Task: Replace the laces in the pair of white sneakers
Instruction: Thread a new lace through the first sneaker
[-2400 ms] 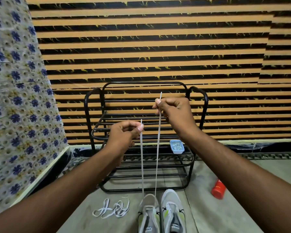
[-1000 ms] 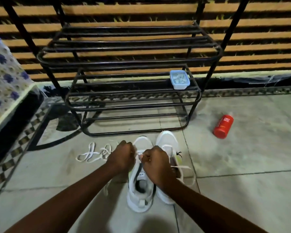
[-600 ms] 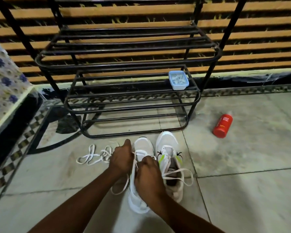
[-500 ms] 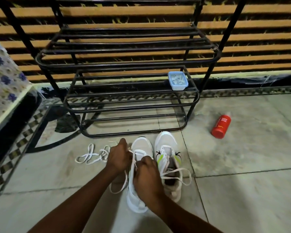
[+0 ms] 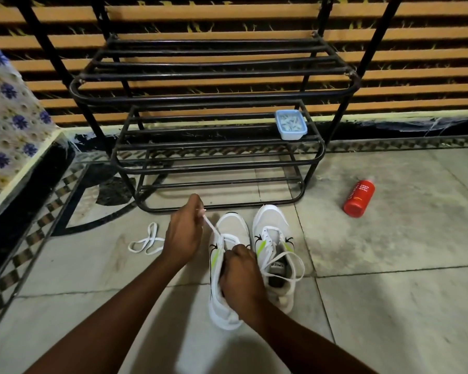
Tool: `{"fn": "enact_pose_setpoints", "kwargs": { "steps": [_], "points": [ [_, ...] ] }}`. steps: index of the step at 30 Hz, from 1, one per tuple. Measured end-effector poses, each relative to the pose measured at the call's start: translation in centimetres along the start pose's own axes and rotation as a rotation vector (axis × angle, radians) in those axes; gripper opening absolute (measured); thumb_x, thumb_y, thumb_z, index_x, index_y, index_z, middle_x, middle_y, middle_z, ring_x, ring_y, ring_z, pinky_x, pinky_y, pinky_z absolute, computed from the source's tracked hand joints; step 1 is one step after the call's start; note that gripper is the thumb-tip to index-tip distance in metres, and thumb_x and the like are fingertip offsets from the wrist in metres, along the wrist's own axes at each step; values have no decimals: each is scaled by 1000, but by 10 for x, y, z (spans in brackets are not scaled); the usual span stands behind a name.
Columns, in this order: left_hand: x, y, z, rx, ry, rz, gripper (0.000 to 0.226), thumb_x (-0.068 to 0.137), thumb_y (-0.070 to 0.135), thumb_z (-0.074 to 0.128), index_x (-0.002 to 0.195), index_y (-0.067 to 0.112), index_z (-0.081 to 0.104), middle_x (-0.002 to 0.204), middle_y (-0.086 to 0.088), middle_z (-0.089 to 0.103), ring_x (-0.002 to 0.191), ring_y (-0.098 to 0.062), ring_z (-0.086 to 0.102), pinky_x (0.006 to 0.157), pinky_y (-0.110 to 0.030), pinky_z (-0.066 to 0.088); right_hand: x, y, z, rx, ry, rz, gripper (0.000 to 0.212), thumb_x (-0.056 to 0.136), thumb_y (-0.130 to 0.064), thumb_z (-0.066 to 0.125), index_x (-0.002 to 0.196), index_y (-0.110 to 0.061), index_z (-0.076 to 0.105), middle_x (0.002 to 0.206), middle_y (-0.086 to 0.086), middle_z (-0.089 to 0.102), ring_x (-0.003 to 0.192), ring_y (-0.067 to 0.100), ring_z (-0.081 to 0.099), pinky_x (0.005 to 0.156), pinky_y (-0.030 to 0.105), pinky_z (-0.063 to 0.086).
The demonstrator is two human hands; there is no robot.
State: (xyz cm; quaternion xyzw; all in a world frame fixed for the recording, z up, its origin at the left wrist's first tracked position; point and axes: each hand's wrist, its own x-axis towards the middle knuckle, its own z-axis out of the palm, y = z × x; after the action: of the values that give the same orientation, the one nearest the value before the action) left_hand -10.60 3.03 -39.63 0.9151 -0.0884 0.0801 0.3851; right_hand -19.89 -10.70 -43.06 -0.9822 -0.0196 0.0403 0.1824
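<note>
Two white sneakers with green accents stand side by side on the tiled floor. My left hand [image 5: 183, 236] pinches the end of a white lace [image 5: 212, 229] and holds it up and left from the left sneaker [image 5: 229, 230]. My right hand [image 5: 241, 273] grips that sneaker at its opening, covering the tongue. The right sneaker [image 5: 270, 225] has a white lace [image 5: 289, 265] looping loosely over its opening. A loose white lace [image 5: 146, 240] lies on the floor to the left, partly hidden behind my left hand.
A black metal shoe rack [image 5: 214, 147] stands just beyond the sneakers, with a small blue tub [image 5: 291, 124] on its middle shelf. A red bottle [image 5: 358, 198] lies on the floor to the right. A floral cloth [image 5: 8, 117] hangs at the left.
My hands came down from holding both lace ends high. Over the last second my left hand drew a lace end up and away to the left while my right hand settled on the left sneaker.
</note>
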Motion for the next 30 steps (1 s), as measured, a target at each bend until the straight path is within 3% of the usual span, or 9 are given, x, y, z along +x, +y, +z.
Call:
{"fn": "enact_pose_setpoints", "kwargs": {
  "steps": [3, 6, 9, 12, 16, 21, 27, 30],
  "points": [
    [4, 2, -9, -26, 15, 28, 27, 90, -2, 65, 82, 24, 60, 88, 0, 56, 82, 0, 52, 72, -8, 36, 3, 0, -3, -31, -44, -2, 24, 86, -19, 41, 98, -23, 61, 108, 4, 62, 111, 25, 51, 101, 31, 36],
    [4, 7, -17, -27, -60, 28, 16, 85, 11, 80, 79, 24, 73, 89, 0, 55, 83, -2, 54, 73, -3, 36, 2, -1, -12, -46, -8, 10, 24, 87, -20, 39, 98, -24, 59, 110, 3, 59, 110, 24, 50, 102, 31, 36],
    [-2, 25, -25, -144, -64, -14, 15, 81, 13, 83, 76, 26, 79, 79, 3, 66, 73, -7, 62, 70, -14, 44, 0, 4, -33, 125, 176, 52, 20, 87, -15, 44, 94, -16, 63, 105, 9, 58, 100, 27, 54, 92, 33, 40],
    [-7, 52, -36, -390, -73, -79, 11, 80, 5, 83, 82, 16, 82, 81, -3, 76, 79, -16, 71, 76, -27, 54, 5, 13, -65, 243, 313, 97, 20, 90, -10, 51, 92, -13, 70, 96, 10, 61, 94, 27, 56, 83, 34, 44],
    [-1, 95, -61, -674, -56, -155, 8, 90, 6, 74, 92, 10, 81, 82, -7, 79, 72, -10, 73, 63, -18, 54, 12, 10, -122, 637, 463, -15, 16, 93, -11, 63, 87, -16, 77, 79, -1, 69, 77, 12, 63, 72, 27, 46],
    [11, 143, -100, -715, -29, -116, 10, 96, 9, 67, 93, 11, 77, 82, -7, 78, 71, -13, 71, 67, -31, 57, 15, -13, -198, 928, 546, -127, 15, 95, -19, 65, 91, -28, 75, 75, -8, 75, 76, 9, 72, 79, 40, 60],
    [20, 194, -145, -774, 42, -67, 11, 103, 17, 59, 100, 14, 69, 87, 3, 74, 83, -16, 67, 71, -39, 56, 13, -37, -281, 981, 696, -207, 10, 90, -18, 74, 98, -15, 80, 91, -8, 76, 91, -1, 69, 83, 18, 53],
    [22, 220, -167, -778, 56, -48, 13, 103, 23, 60, 100, 17, 70, 92, 6, 71, 95, -17, 64, 83, -43, 54, 9, -47, -316, 1043, 695, -256, 12, 89, -16, 75, 100, -17, 79, 92, -9, 77, 93, 0, 70, 86, 20, 55]
  ]
}}
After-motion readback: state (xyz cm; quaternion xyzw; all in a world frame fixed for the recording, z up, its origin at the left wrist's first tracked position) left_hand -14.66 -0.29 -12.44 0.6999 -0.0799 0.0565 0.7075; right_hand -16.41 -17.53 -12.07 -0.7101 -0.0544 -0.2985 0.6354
